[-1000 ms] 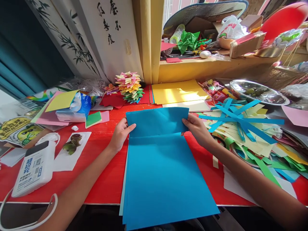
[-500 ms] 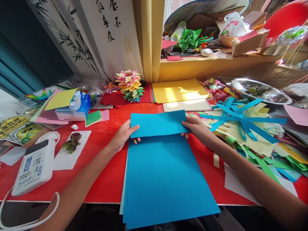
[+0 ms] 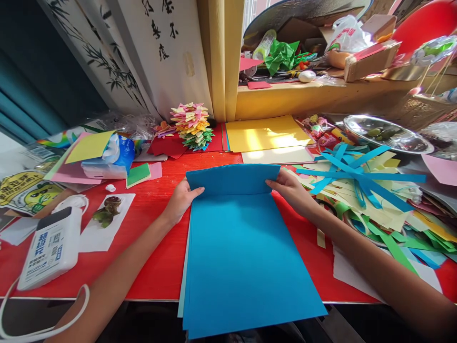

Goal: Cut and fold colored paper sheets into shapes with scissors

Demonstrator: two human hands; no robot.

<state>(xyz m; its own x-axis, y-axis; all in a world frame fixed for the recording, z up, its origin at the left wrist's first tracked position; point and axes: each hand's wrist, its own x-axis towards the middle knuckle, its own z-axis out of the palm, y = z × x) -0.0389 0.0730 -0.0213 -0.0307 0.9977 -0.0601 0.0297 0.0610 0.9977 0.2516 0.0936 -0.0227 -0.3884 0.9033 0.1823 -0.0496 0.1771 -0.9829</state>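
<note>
Both hands grip the far end of a blue sheet of paper [image 3: 233, 181], one at each side. My left hand [image 3: 181, 201] pinches its left edge, thumb on the near face and fingers behind. My right hand [image 3: 290, 189] pinches the right edge the same way. This held part is raised and looks darker than the large blue paper [image 3: 246, 267] lying flat below it. I cannot tell whether it is a folded flap or a separate piece. Under the flat paper, more sheets show at the left edge, and the near end hangs over the table edge.
Blue paper strips [image 3: 357, 174] lie on a pile of pale and green ones at right, near a metal bowl [image 3: 389, 135]. Yellow paper [image 3: 266, 133] and a folded-paper model [image 3: 193, 126] stand at the back. A white device [image 3: 53, 247] with a cable lies left.
The held part of the blue paper has tilted up, its face now darker and its top edge wider and bowed. Both hands keep their grip at the sides.
</note>
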